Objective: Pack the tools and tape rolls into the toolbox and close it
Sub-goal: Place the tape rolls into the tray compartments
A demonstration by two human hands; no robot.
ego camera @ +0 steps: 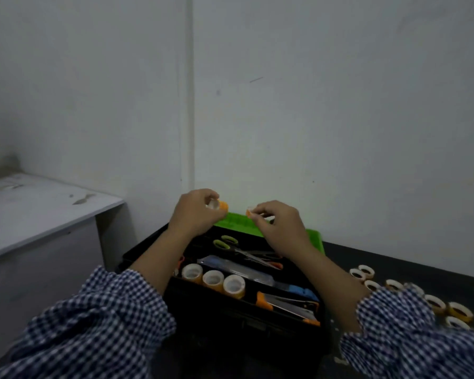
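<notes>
The left hand (196, 212) grips a tape roll (216, 205) above the far edge of the open toolbox (148, 250). The right hand (277, 222), just beside it, pinches a small orange piece (249, 212). 3 rolls (213, 280) stand inside the toolbox.

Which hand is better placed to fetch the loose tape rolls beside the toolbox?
Probably the right hand: the loose tape rolls lie on its side of the toolbox; the left hand would cross over it.

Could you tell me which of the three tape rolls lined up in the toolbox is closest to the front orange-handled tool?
The rightmost roll of the row: it alone sits right beside the orange handle, at the row's right end.
</notes>
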